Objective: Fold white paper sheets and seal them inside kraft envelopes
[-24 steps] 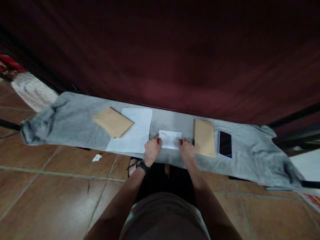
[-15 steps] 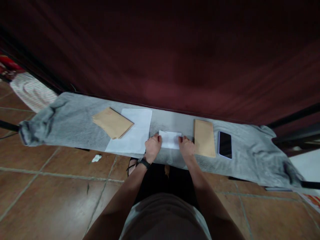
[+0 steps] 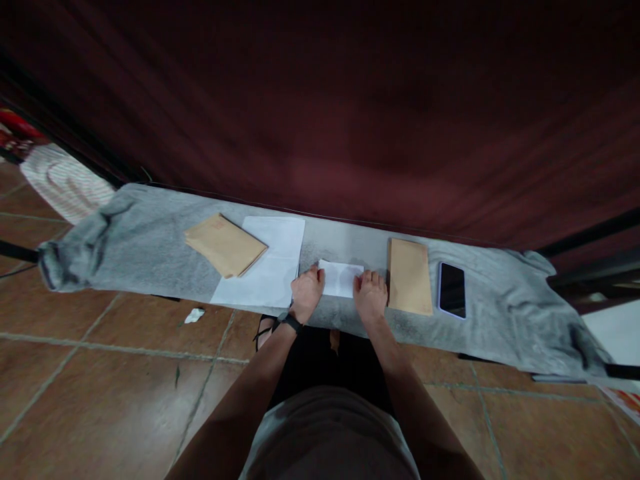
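Observation:
A small folded white paper (image 3: 341,277) lies on the grey cloth (image 3: 150,247) that covers a narrow table. My left hand (image 3: 306,292) presses on the paper's left edge with curled fingers. My right hand (image 3: 371,294) rests on its right edge, fingers bent down onto it. A black watch is on my left wrist. To the left lies a larger white sheet (image 3: 267,263) with a stack of brown envelopes (image 3: 225,244) partly on it. A single brown envelope (image 3: 409,275) lies just right of my right hand.
A black phone (image 3: 452,289) lies face up right of the single envelope. A dark red curtain (image 3: 350,113) hangs right behind the table. The floor is brown tile with a small white scrap (image 3: 193,315). A striped cloth bundle (image 3: 65,183) sits at far left.
My right hand has slid slightly left over the folded paper's right edge; the paper looks a little narrower. My left hand has stayed in place.

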A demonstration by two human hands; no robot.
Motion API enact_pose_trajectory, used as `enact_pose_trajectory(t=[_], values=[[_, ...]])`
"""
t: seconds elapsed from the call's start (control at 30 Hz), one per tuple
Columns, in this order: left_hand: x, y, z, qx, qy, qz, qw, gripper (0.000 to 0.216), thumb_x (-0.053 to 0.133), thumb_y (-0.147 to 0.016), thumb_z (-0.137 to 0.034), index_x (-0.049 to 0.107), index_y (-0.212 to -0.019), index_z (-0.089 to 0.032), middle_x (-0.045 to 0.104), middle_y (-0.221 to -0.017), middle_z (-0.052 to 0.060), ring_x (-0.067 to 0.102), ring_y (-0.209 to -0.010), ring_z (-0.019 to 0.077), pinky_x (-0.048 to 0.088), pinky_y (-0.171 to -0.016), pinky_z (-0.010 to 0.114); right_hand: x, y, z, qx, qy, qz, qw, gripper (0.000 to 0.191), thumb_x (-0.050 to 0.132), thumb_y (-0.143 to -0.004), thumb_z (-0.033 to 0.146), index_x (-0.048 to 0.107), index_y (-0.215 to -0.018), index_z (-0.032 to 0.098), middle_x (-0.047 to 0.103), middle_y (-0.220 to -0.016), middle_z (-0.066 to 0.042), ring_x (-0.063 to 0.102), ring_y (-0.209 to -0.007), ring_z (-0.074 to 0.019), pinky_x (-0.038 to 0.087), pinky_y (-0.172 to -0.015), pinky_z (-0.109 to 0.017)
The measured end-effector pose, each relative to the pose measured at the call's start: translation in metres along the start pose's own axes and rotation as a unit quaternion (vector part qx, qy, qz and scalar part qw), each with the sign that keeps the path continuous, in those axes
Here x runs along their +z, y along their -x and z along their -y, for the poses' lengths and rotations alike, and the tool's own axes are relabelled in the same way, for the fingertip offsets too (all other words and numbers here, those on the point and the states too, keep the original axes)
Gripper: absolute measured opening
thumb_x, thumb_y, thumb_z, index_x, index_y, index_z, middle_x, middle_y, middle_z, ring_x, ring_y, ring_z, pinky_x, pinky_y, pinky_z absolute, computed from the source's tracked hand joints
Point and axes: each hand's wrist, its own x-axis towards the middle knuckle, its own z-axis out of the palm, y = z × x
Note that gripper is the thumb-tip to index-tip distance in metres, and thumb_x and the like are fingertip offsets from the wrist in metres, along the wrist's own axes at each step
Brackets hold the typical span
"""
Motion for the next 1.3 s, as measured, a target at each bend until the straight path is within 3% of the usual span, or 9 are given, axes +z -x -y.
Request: enact_pose_trajectory(t=[0.1, 0.27, 0.47, 0.73, 0.83, 0.97, 1.1, 1.3], values=[[0.001, 0.0, 0.0, 0.007, 0.002, -0.003, 1.0, 0.042, 0.033, -0.105, -0.041, 0.064, -0.12, -0.017, 0.077, -0.096, 0.014, 0.074, -0.094, 0.0256, 0.052, -0.08, 0.032, 0.005, 0.018, 0.007, -0.092, -0.049, -0.022, 0.994, 0.036, 0.041, -0.104, 0.033, 0.065, -0.122, 0.013, 0.068, -0.124, -0.018, 0.06, -0.116, -0.0306, 0.045, -0.099, -0.045], [0.001, 0.001, -0.002, 0.006, -0.001, -0.006, 1.0, 0.041, 0.034, -0.105, -0.039, 0.063, -0.123, -0.016, 0.077, -0.095, 0.015, 0.075, -0.093, 0.0257, 0.053, -0.078, 0.032, 0.019, 0.043, 0.012, -0.221, -0.084, -0.018, 0.972, 0.049, 0.04, -0.105, 0.035, 0.046, -0.149, 0.014, 0.044, -0.157, -0.013, 0.037, -0.145, -0.0282, 0.029, -0.119, -0.046], [0.001, 0.0, -0.003, 0.009, -0.003, -0.004, 1.0, 0.042, 0.034, -0.105, -0.037, 0.059, -0.13, -0.014, 0.077, -0.096, 0.016, 0.075, -0.095, 0.0261, 0.053, -0.079, 0.032, 0.025, 0.051, 0.01, -0.221, -0.079, -0.015, 0.972, 0.056, 0.048, -0.103, 0.042, 0.042, -0.153, 0.019, 0.03, -0.164, -0.015, 0.034, -0.148, -0.031, 0.027, -0.12, -0.052], [-0.003, 0.002, -0.006, 0.001, -0.008, 0.012, 1.0, 0.041, 0.033, -0.106, -0.037, 0.058, -0.128, -0.013, 0.076, -0.098, 0.016, 0.074, -0.095, 0.0264, 0.053, -0.077, 0.032, 0.026, 0.052, 0.011, -0.216, -0.077, -0.01, 0.973, 0.055, 0.05, -0.102, 0.042, 0.044, -0.152, 0.02, 0.028, -0.165, -0.016, 0.035, -0.148, -0.0321, 0.027, -0.12, -0.053], [-0.009, 0.01, -0.008, 0.008, -0.007, -0.016, 1.0, 0.04, 0.033, -0.105, -0.033, 0.057, -0.128, -0.011, 0.075, -0.101, 0.016, 0.073, -0.099, 0.0268, 0.053, -0.083, 0.034, 0.024, 0.051, 0.011, -0.209, -0.07, 0.006, 0.975, 0.054, 0.047, -0.103, 0.043, 0.043, -0.153, 0.021, 0.027, -0.165, -0.016, 0.034, -0.149, -0.032, 0.026, -0.12, -0.053], [-0.007, 0.033, -0.013, 0.099, 0.014, -0.095, 0.99, 0.041, 0.03, -0.105, -0.03, 0.059, -0.127, -0.011, 0.069, -0.123, 0.018, 0.063, -0.12, 0.0285, 0.047, -0.102, 0.04, 0.022, 0.051, 0.01, -0.213, -0.061, 0.034, 0.975, 0.053, 0.045, -0.103, 0.035, 0.04, -0.154, 0.02, 0.026, -0.165, -0.015, 0.031, -0.15, -0.0315, 0.024, -0.121, -0.055], [0.017, 0.054, -0.019, 0.264, 0.068, -0.063, 0.96, 0.054, 0.031, -0.106, -0.041, 0.041, -0.15, -0.011, 0.045, -0.156, 0.014, 0.037, -0.147, 0.0243, 0.032, -0.121, 0.04, 0.023, 0.052, 0.009, -0.222, -0.049, 0.074, 0.971, 0.064, 0.049, -0.099, 0.029, 0.031, -0.158, 0.013, 0.027, -0.164, -0.017, 0.025, -0.152, -0.0307, 0.019, -0.123, -0.052], [0.045, 0.055, -0.013, 0.262, 0.087, -0.042, 0.96, 0.062, 0.026, -0.106, -0.045, 0.023, -0.159, -0.012, 0.028, -0.165, 0.015, 0.022, -0.154, 0.0236, 0.026, -0.124, 0.044, 0.024, 0.052, 0.01, -0.217, -0.041, 0.085, 0.972, 0.063, 0.043, -0.101, 0.028, 0.024, -0.16, 0.016, 0.02, -0.167, -0.013, 0.021, -0.154, -0.0275, 0.016, -0.125, -0.049]])
